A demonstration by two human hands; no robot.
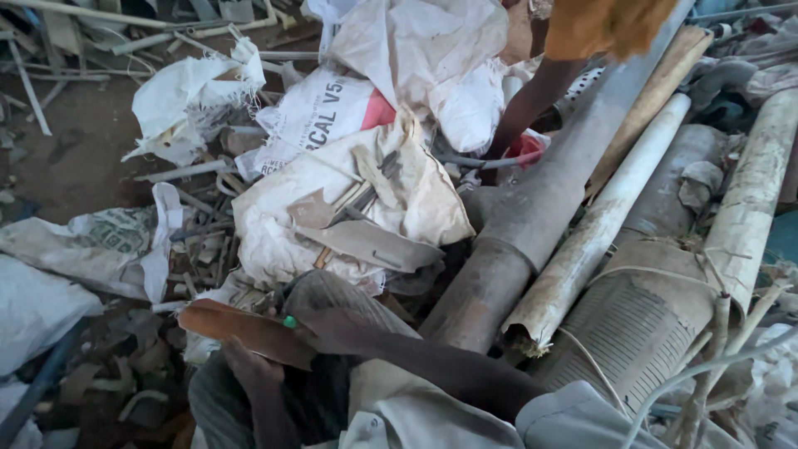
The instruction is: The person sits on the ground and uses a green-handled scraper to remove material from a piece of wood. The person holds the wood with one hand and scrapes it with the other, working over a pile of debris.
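From my seat at the feed, the sorting looks only begun: most scrap is where it lies, spread over the white woven sack [349, 199] in the middle of the frame, with flat metal offcuts [366, 241] on top and more strips on the dirt floor [83, 141] at the upper left. What is in hand is one rusty brown strip [249, 331] at lower centre left. My left hand [249, 370] sits under it, fingers [237, 353] curled up against its lower edge and gripping it, so the strip lies across the fingertips and runs out to the left beyond them. My right hand [312, 320] reaches in from the lower right and appears to pinch the strip's right end, near a small green bit [289, 321]; the light is dim there, so I cannot tell whether those fingers are truly clenched or only resting on it. Large grey pipes [532, 224] run diagonally on the right, and another person's arm [532, 104] reaches down from the top towards something red.
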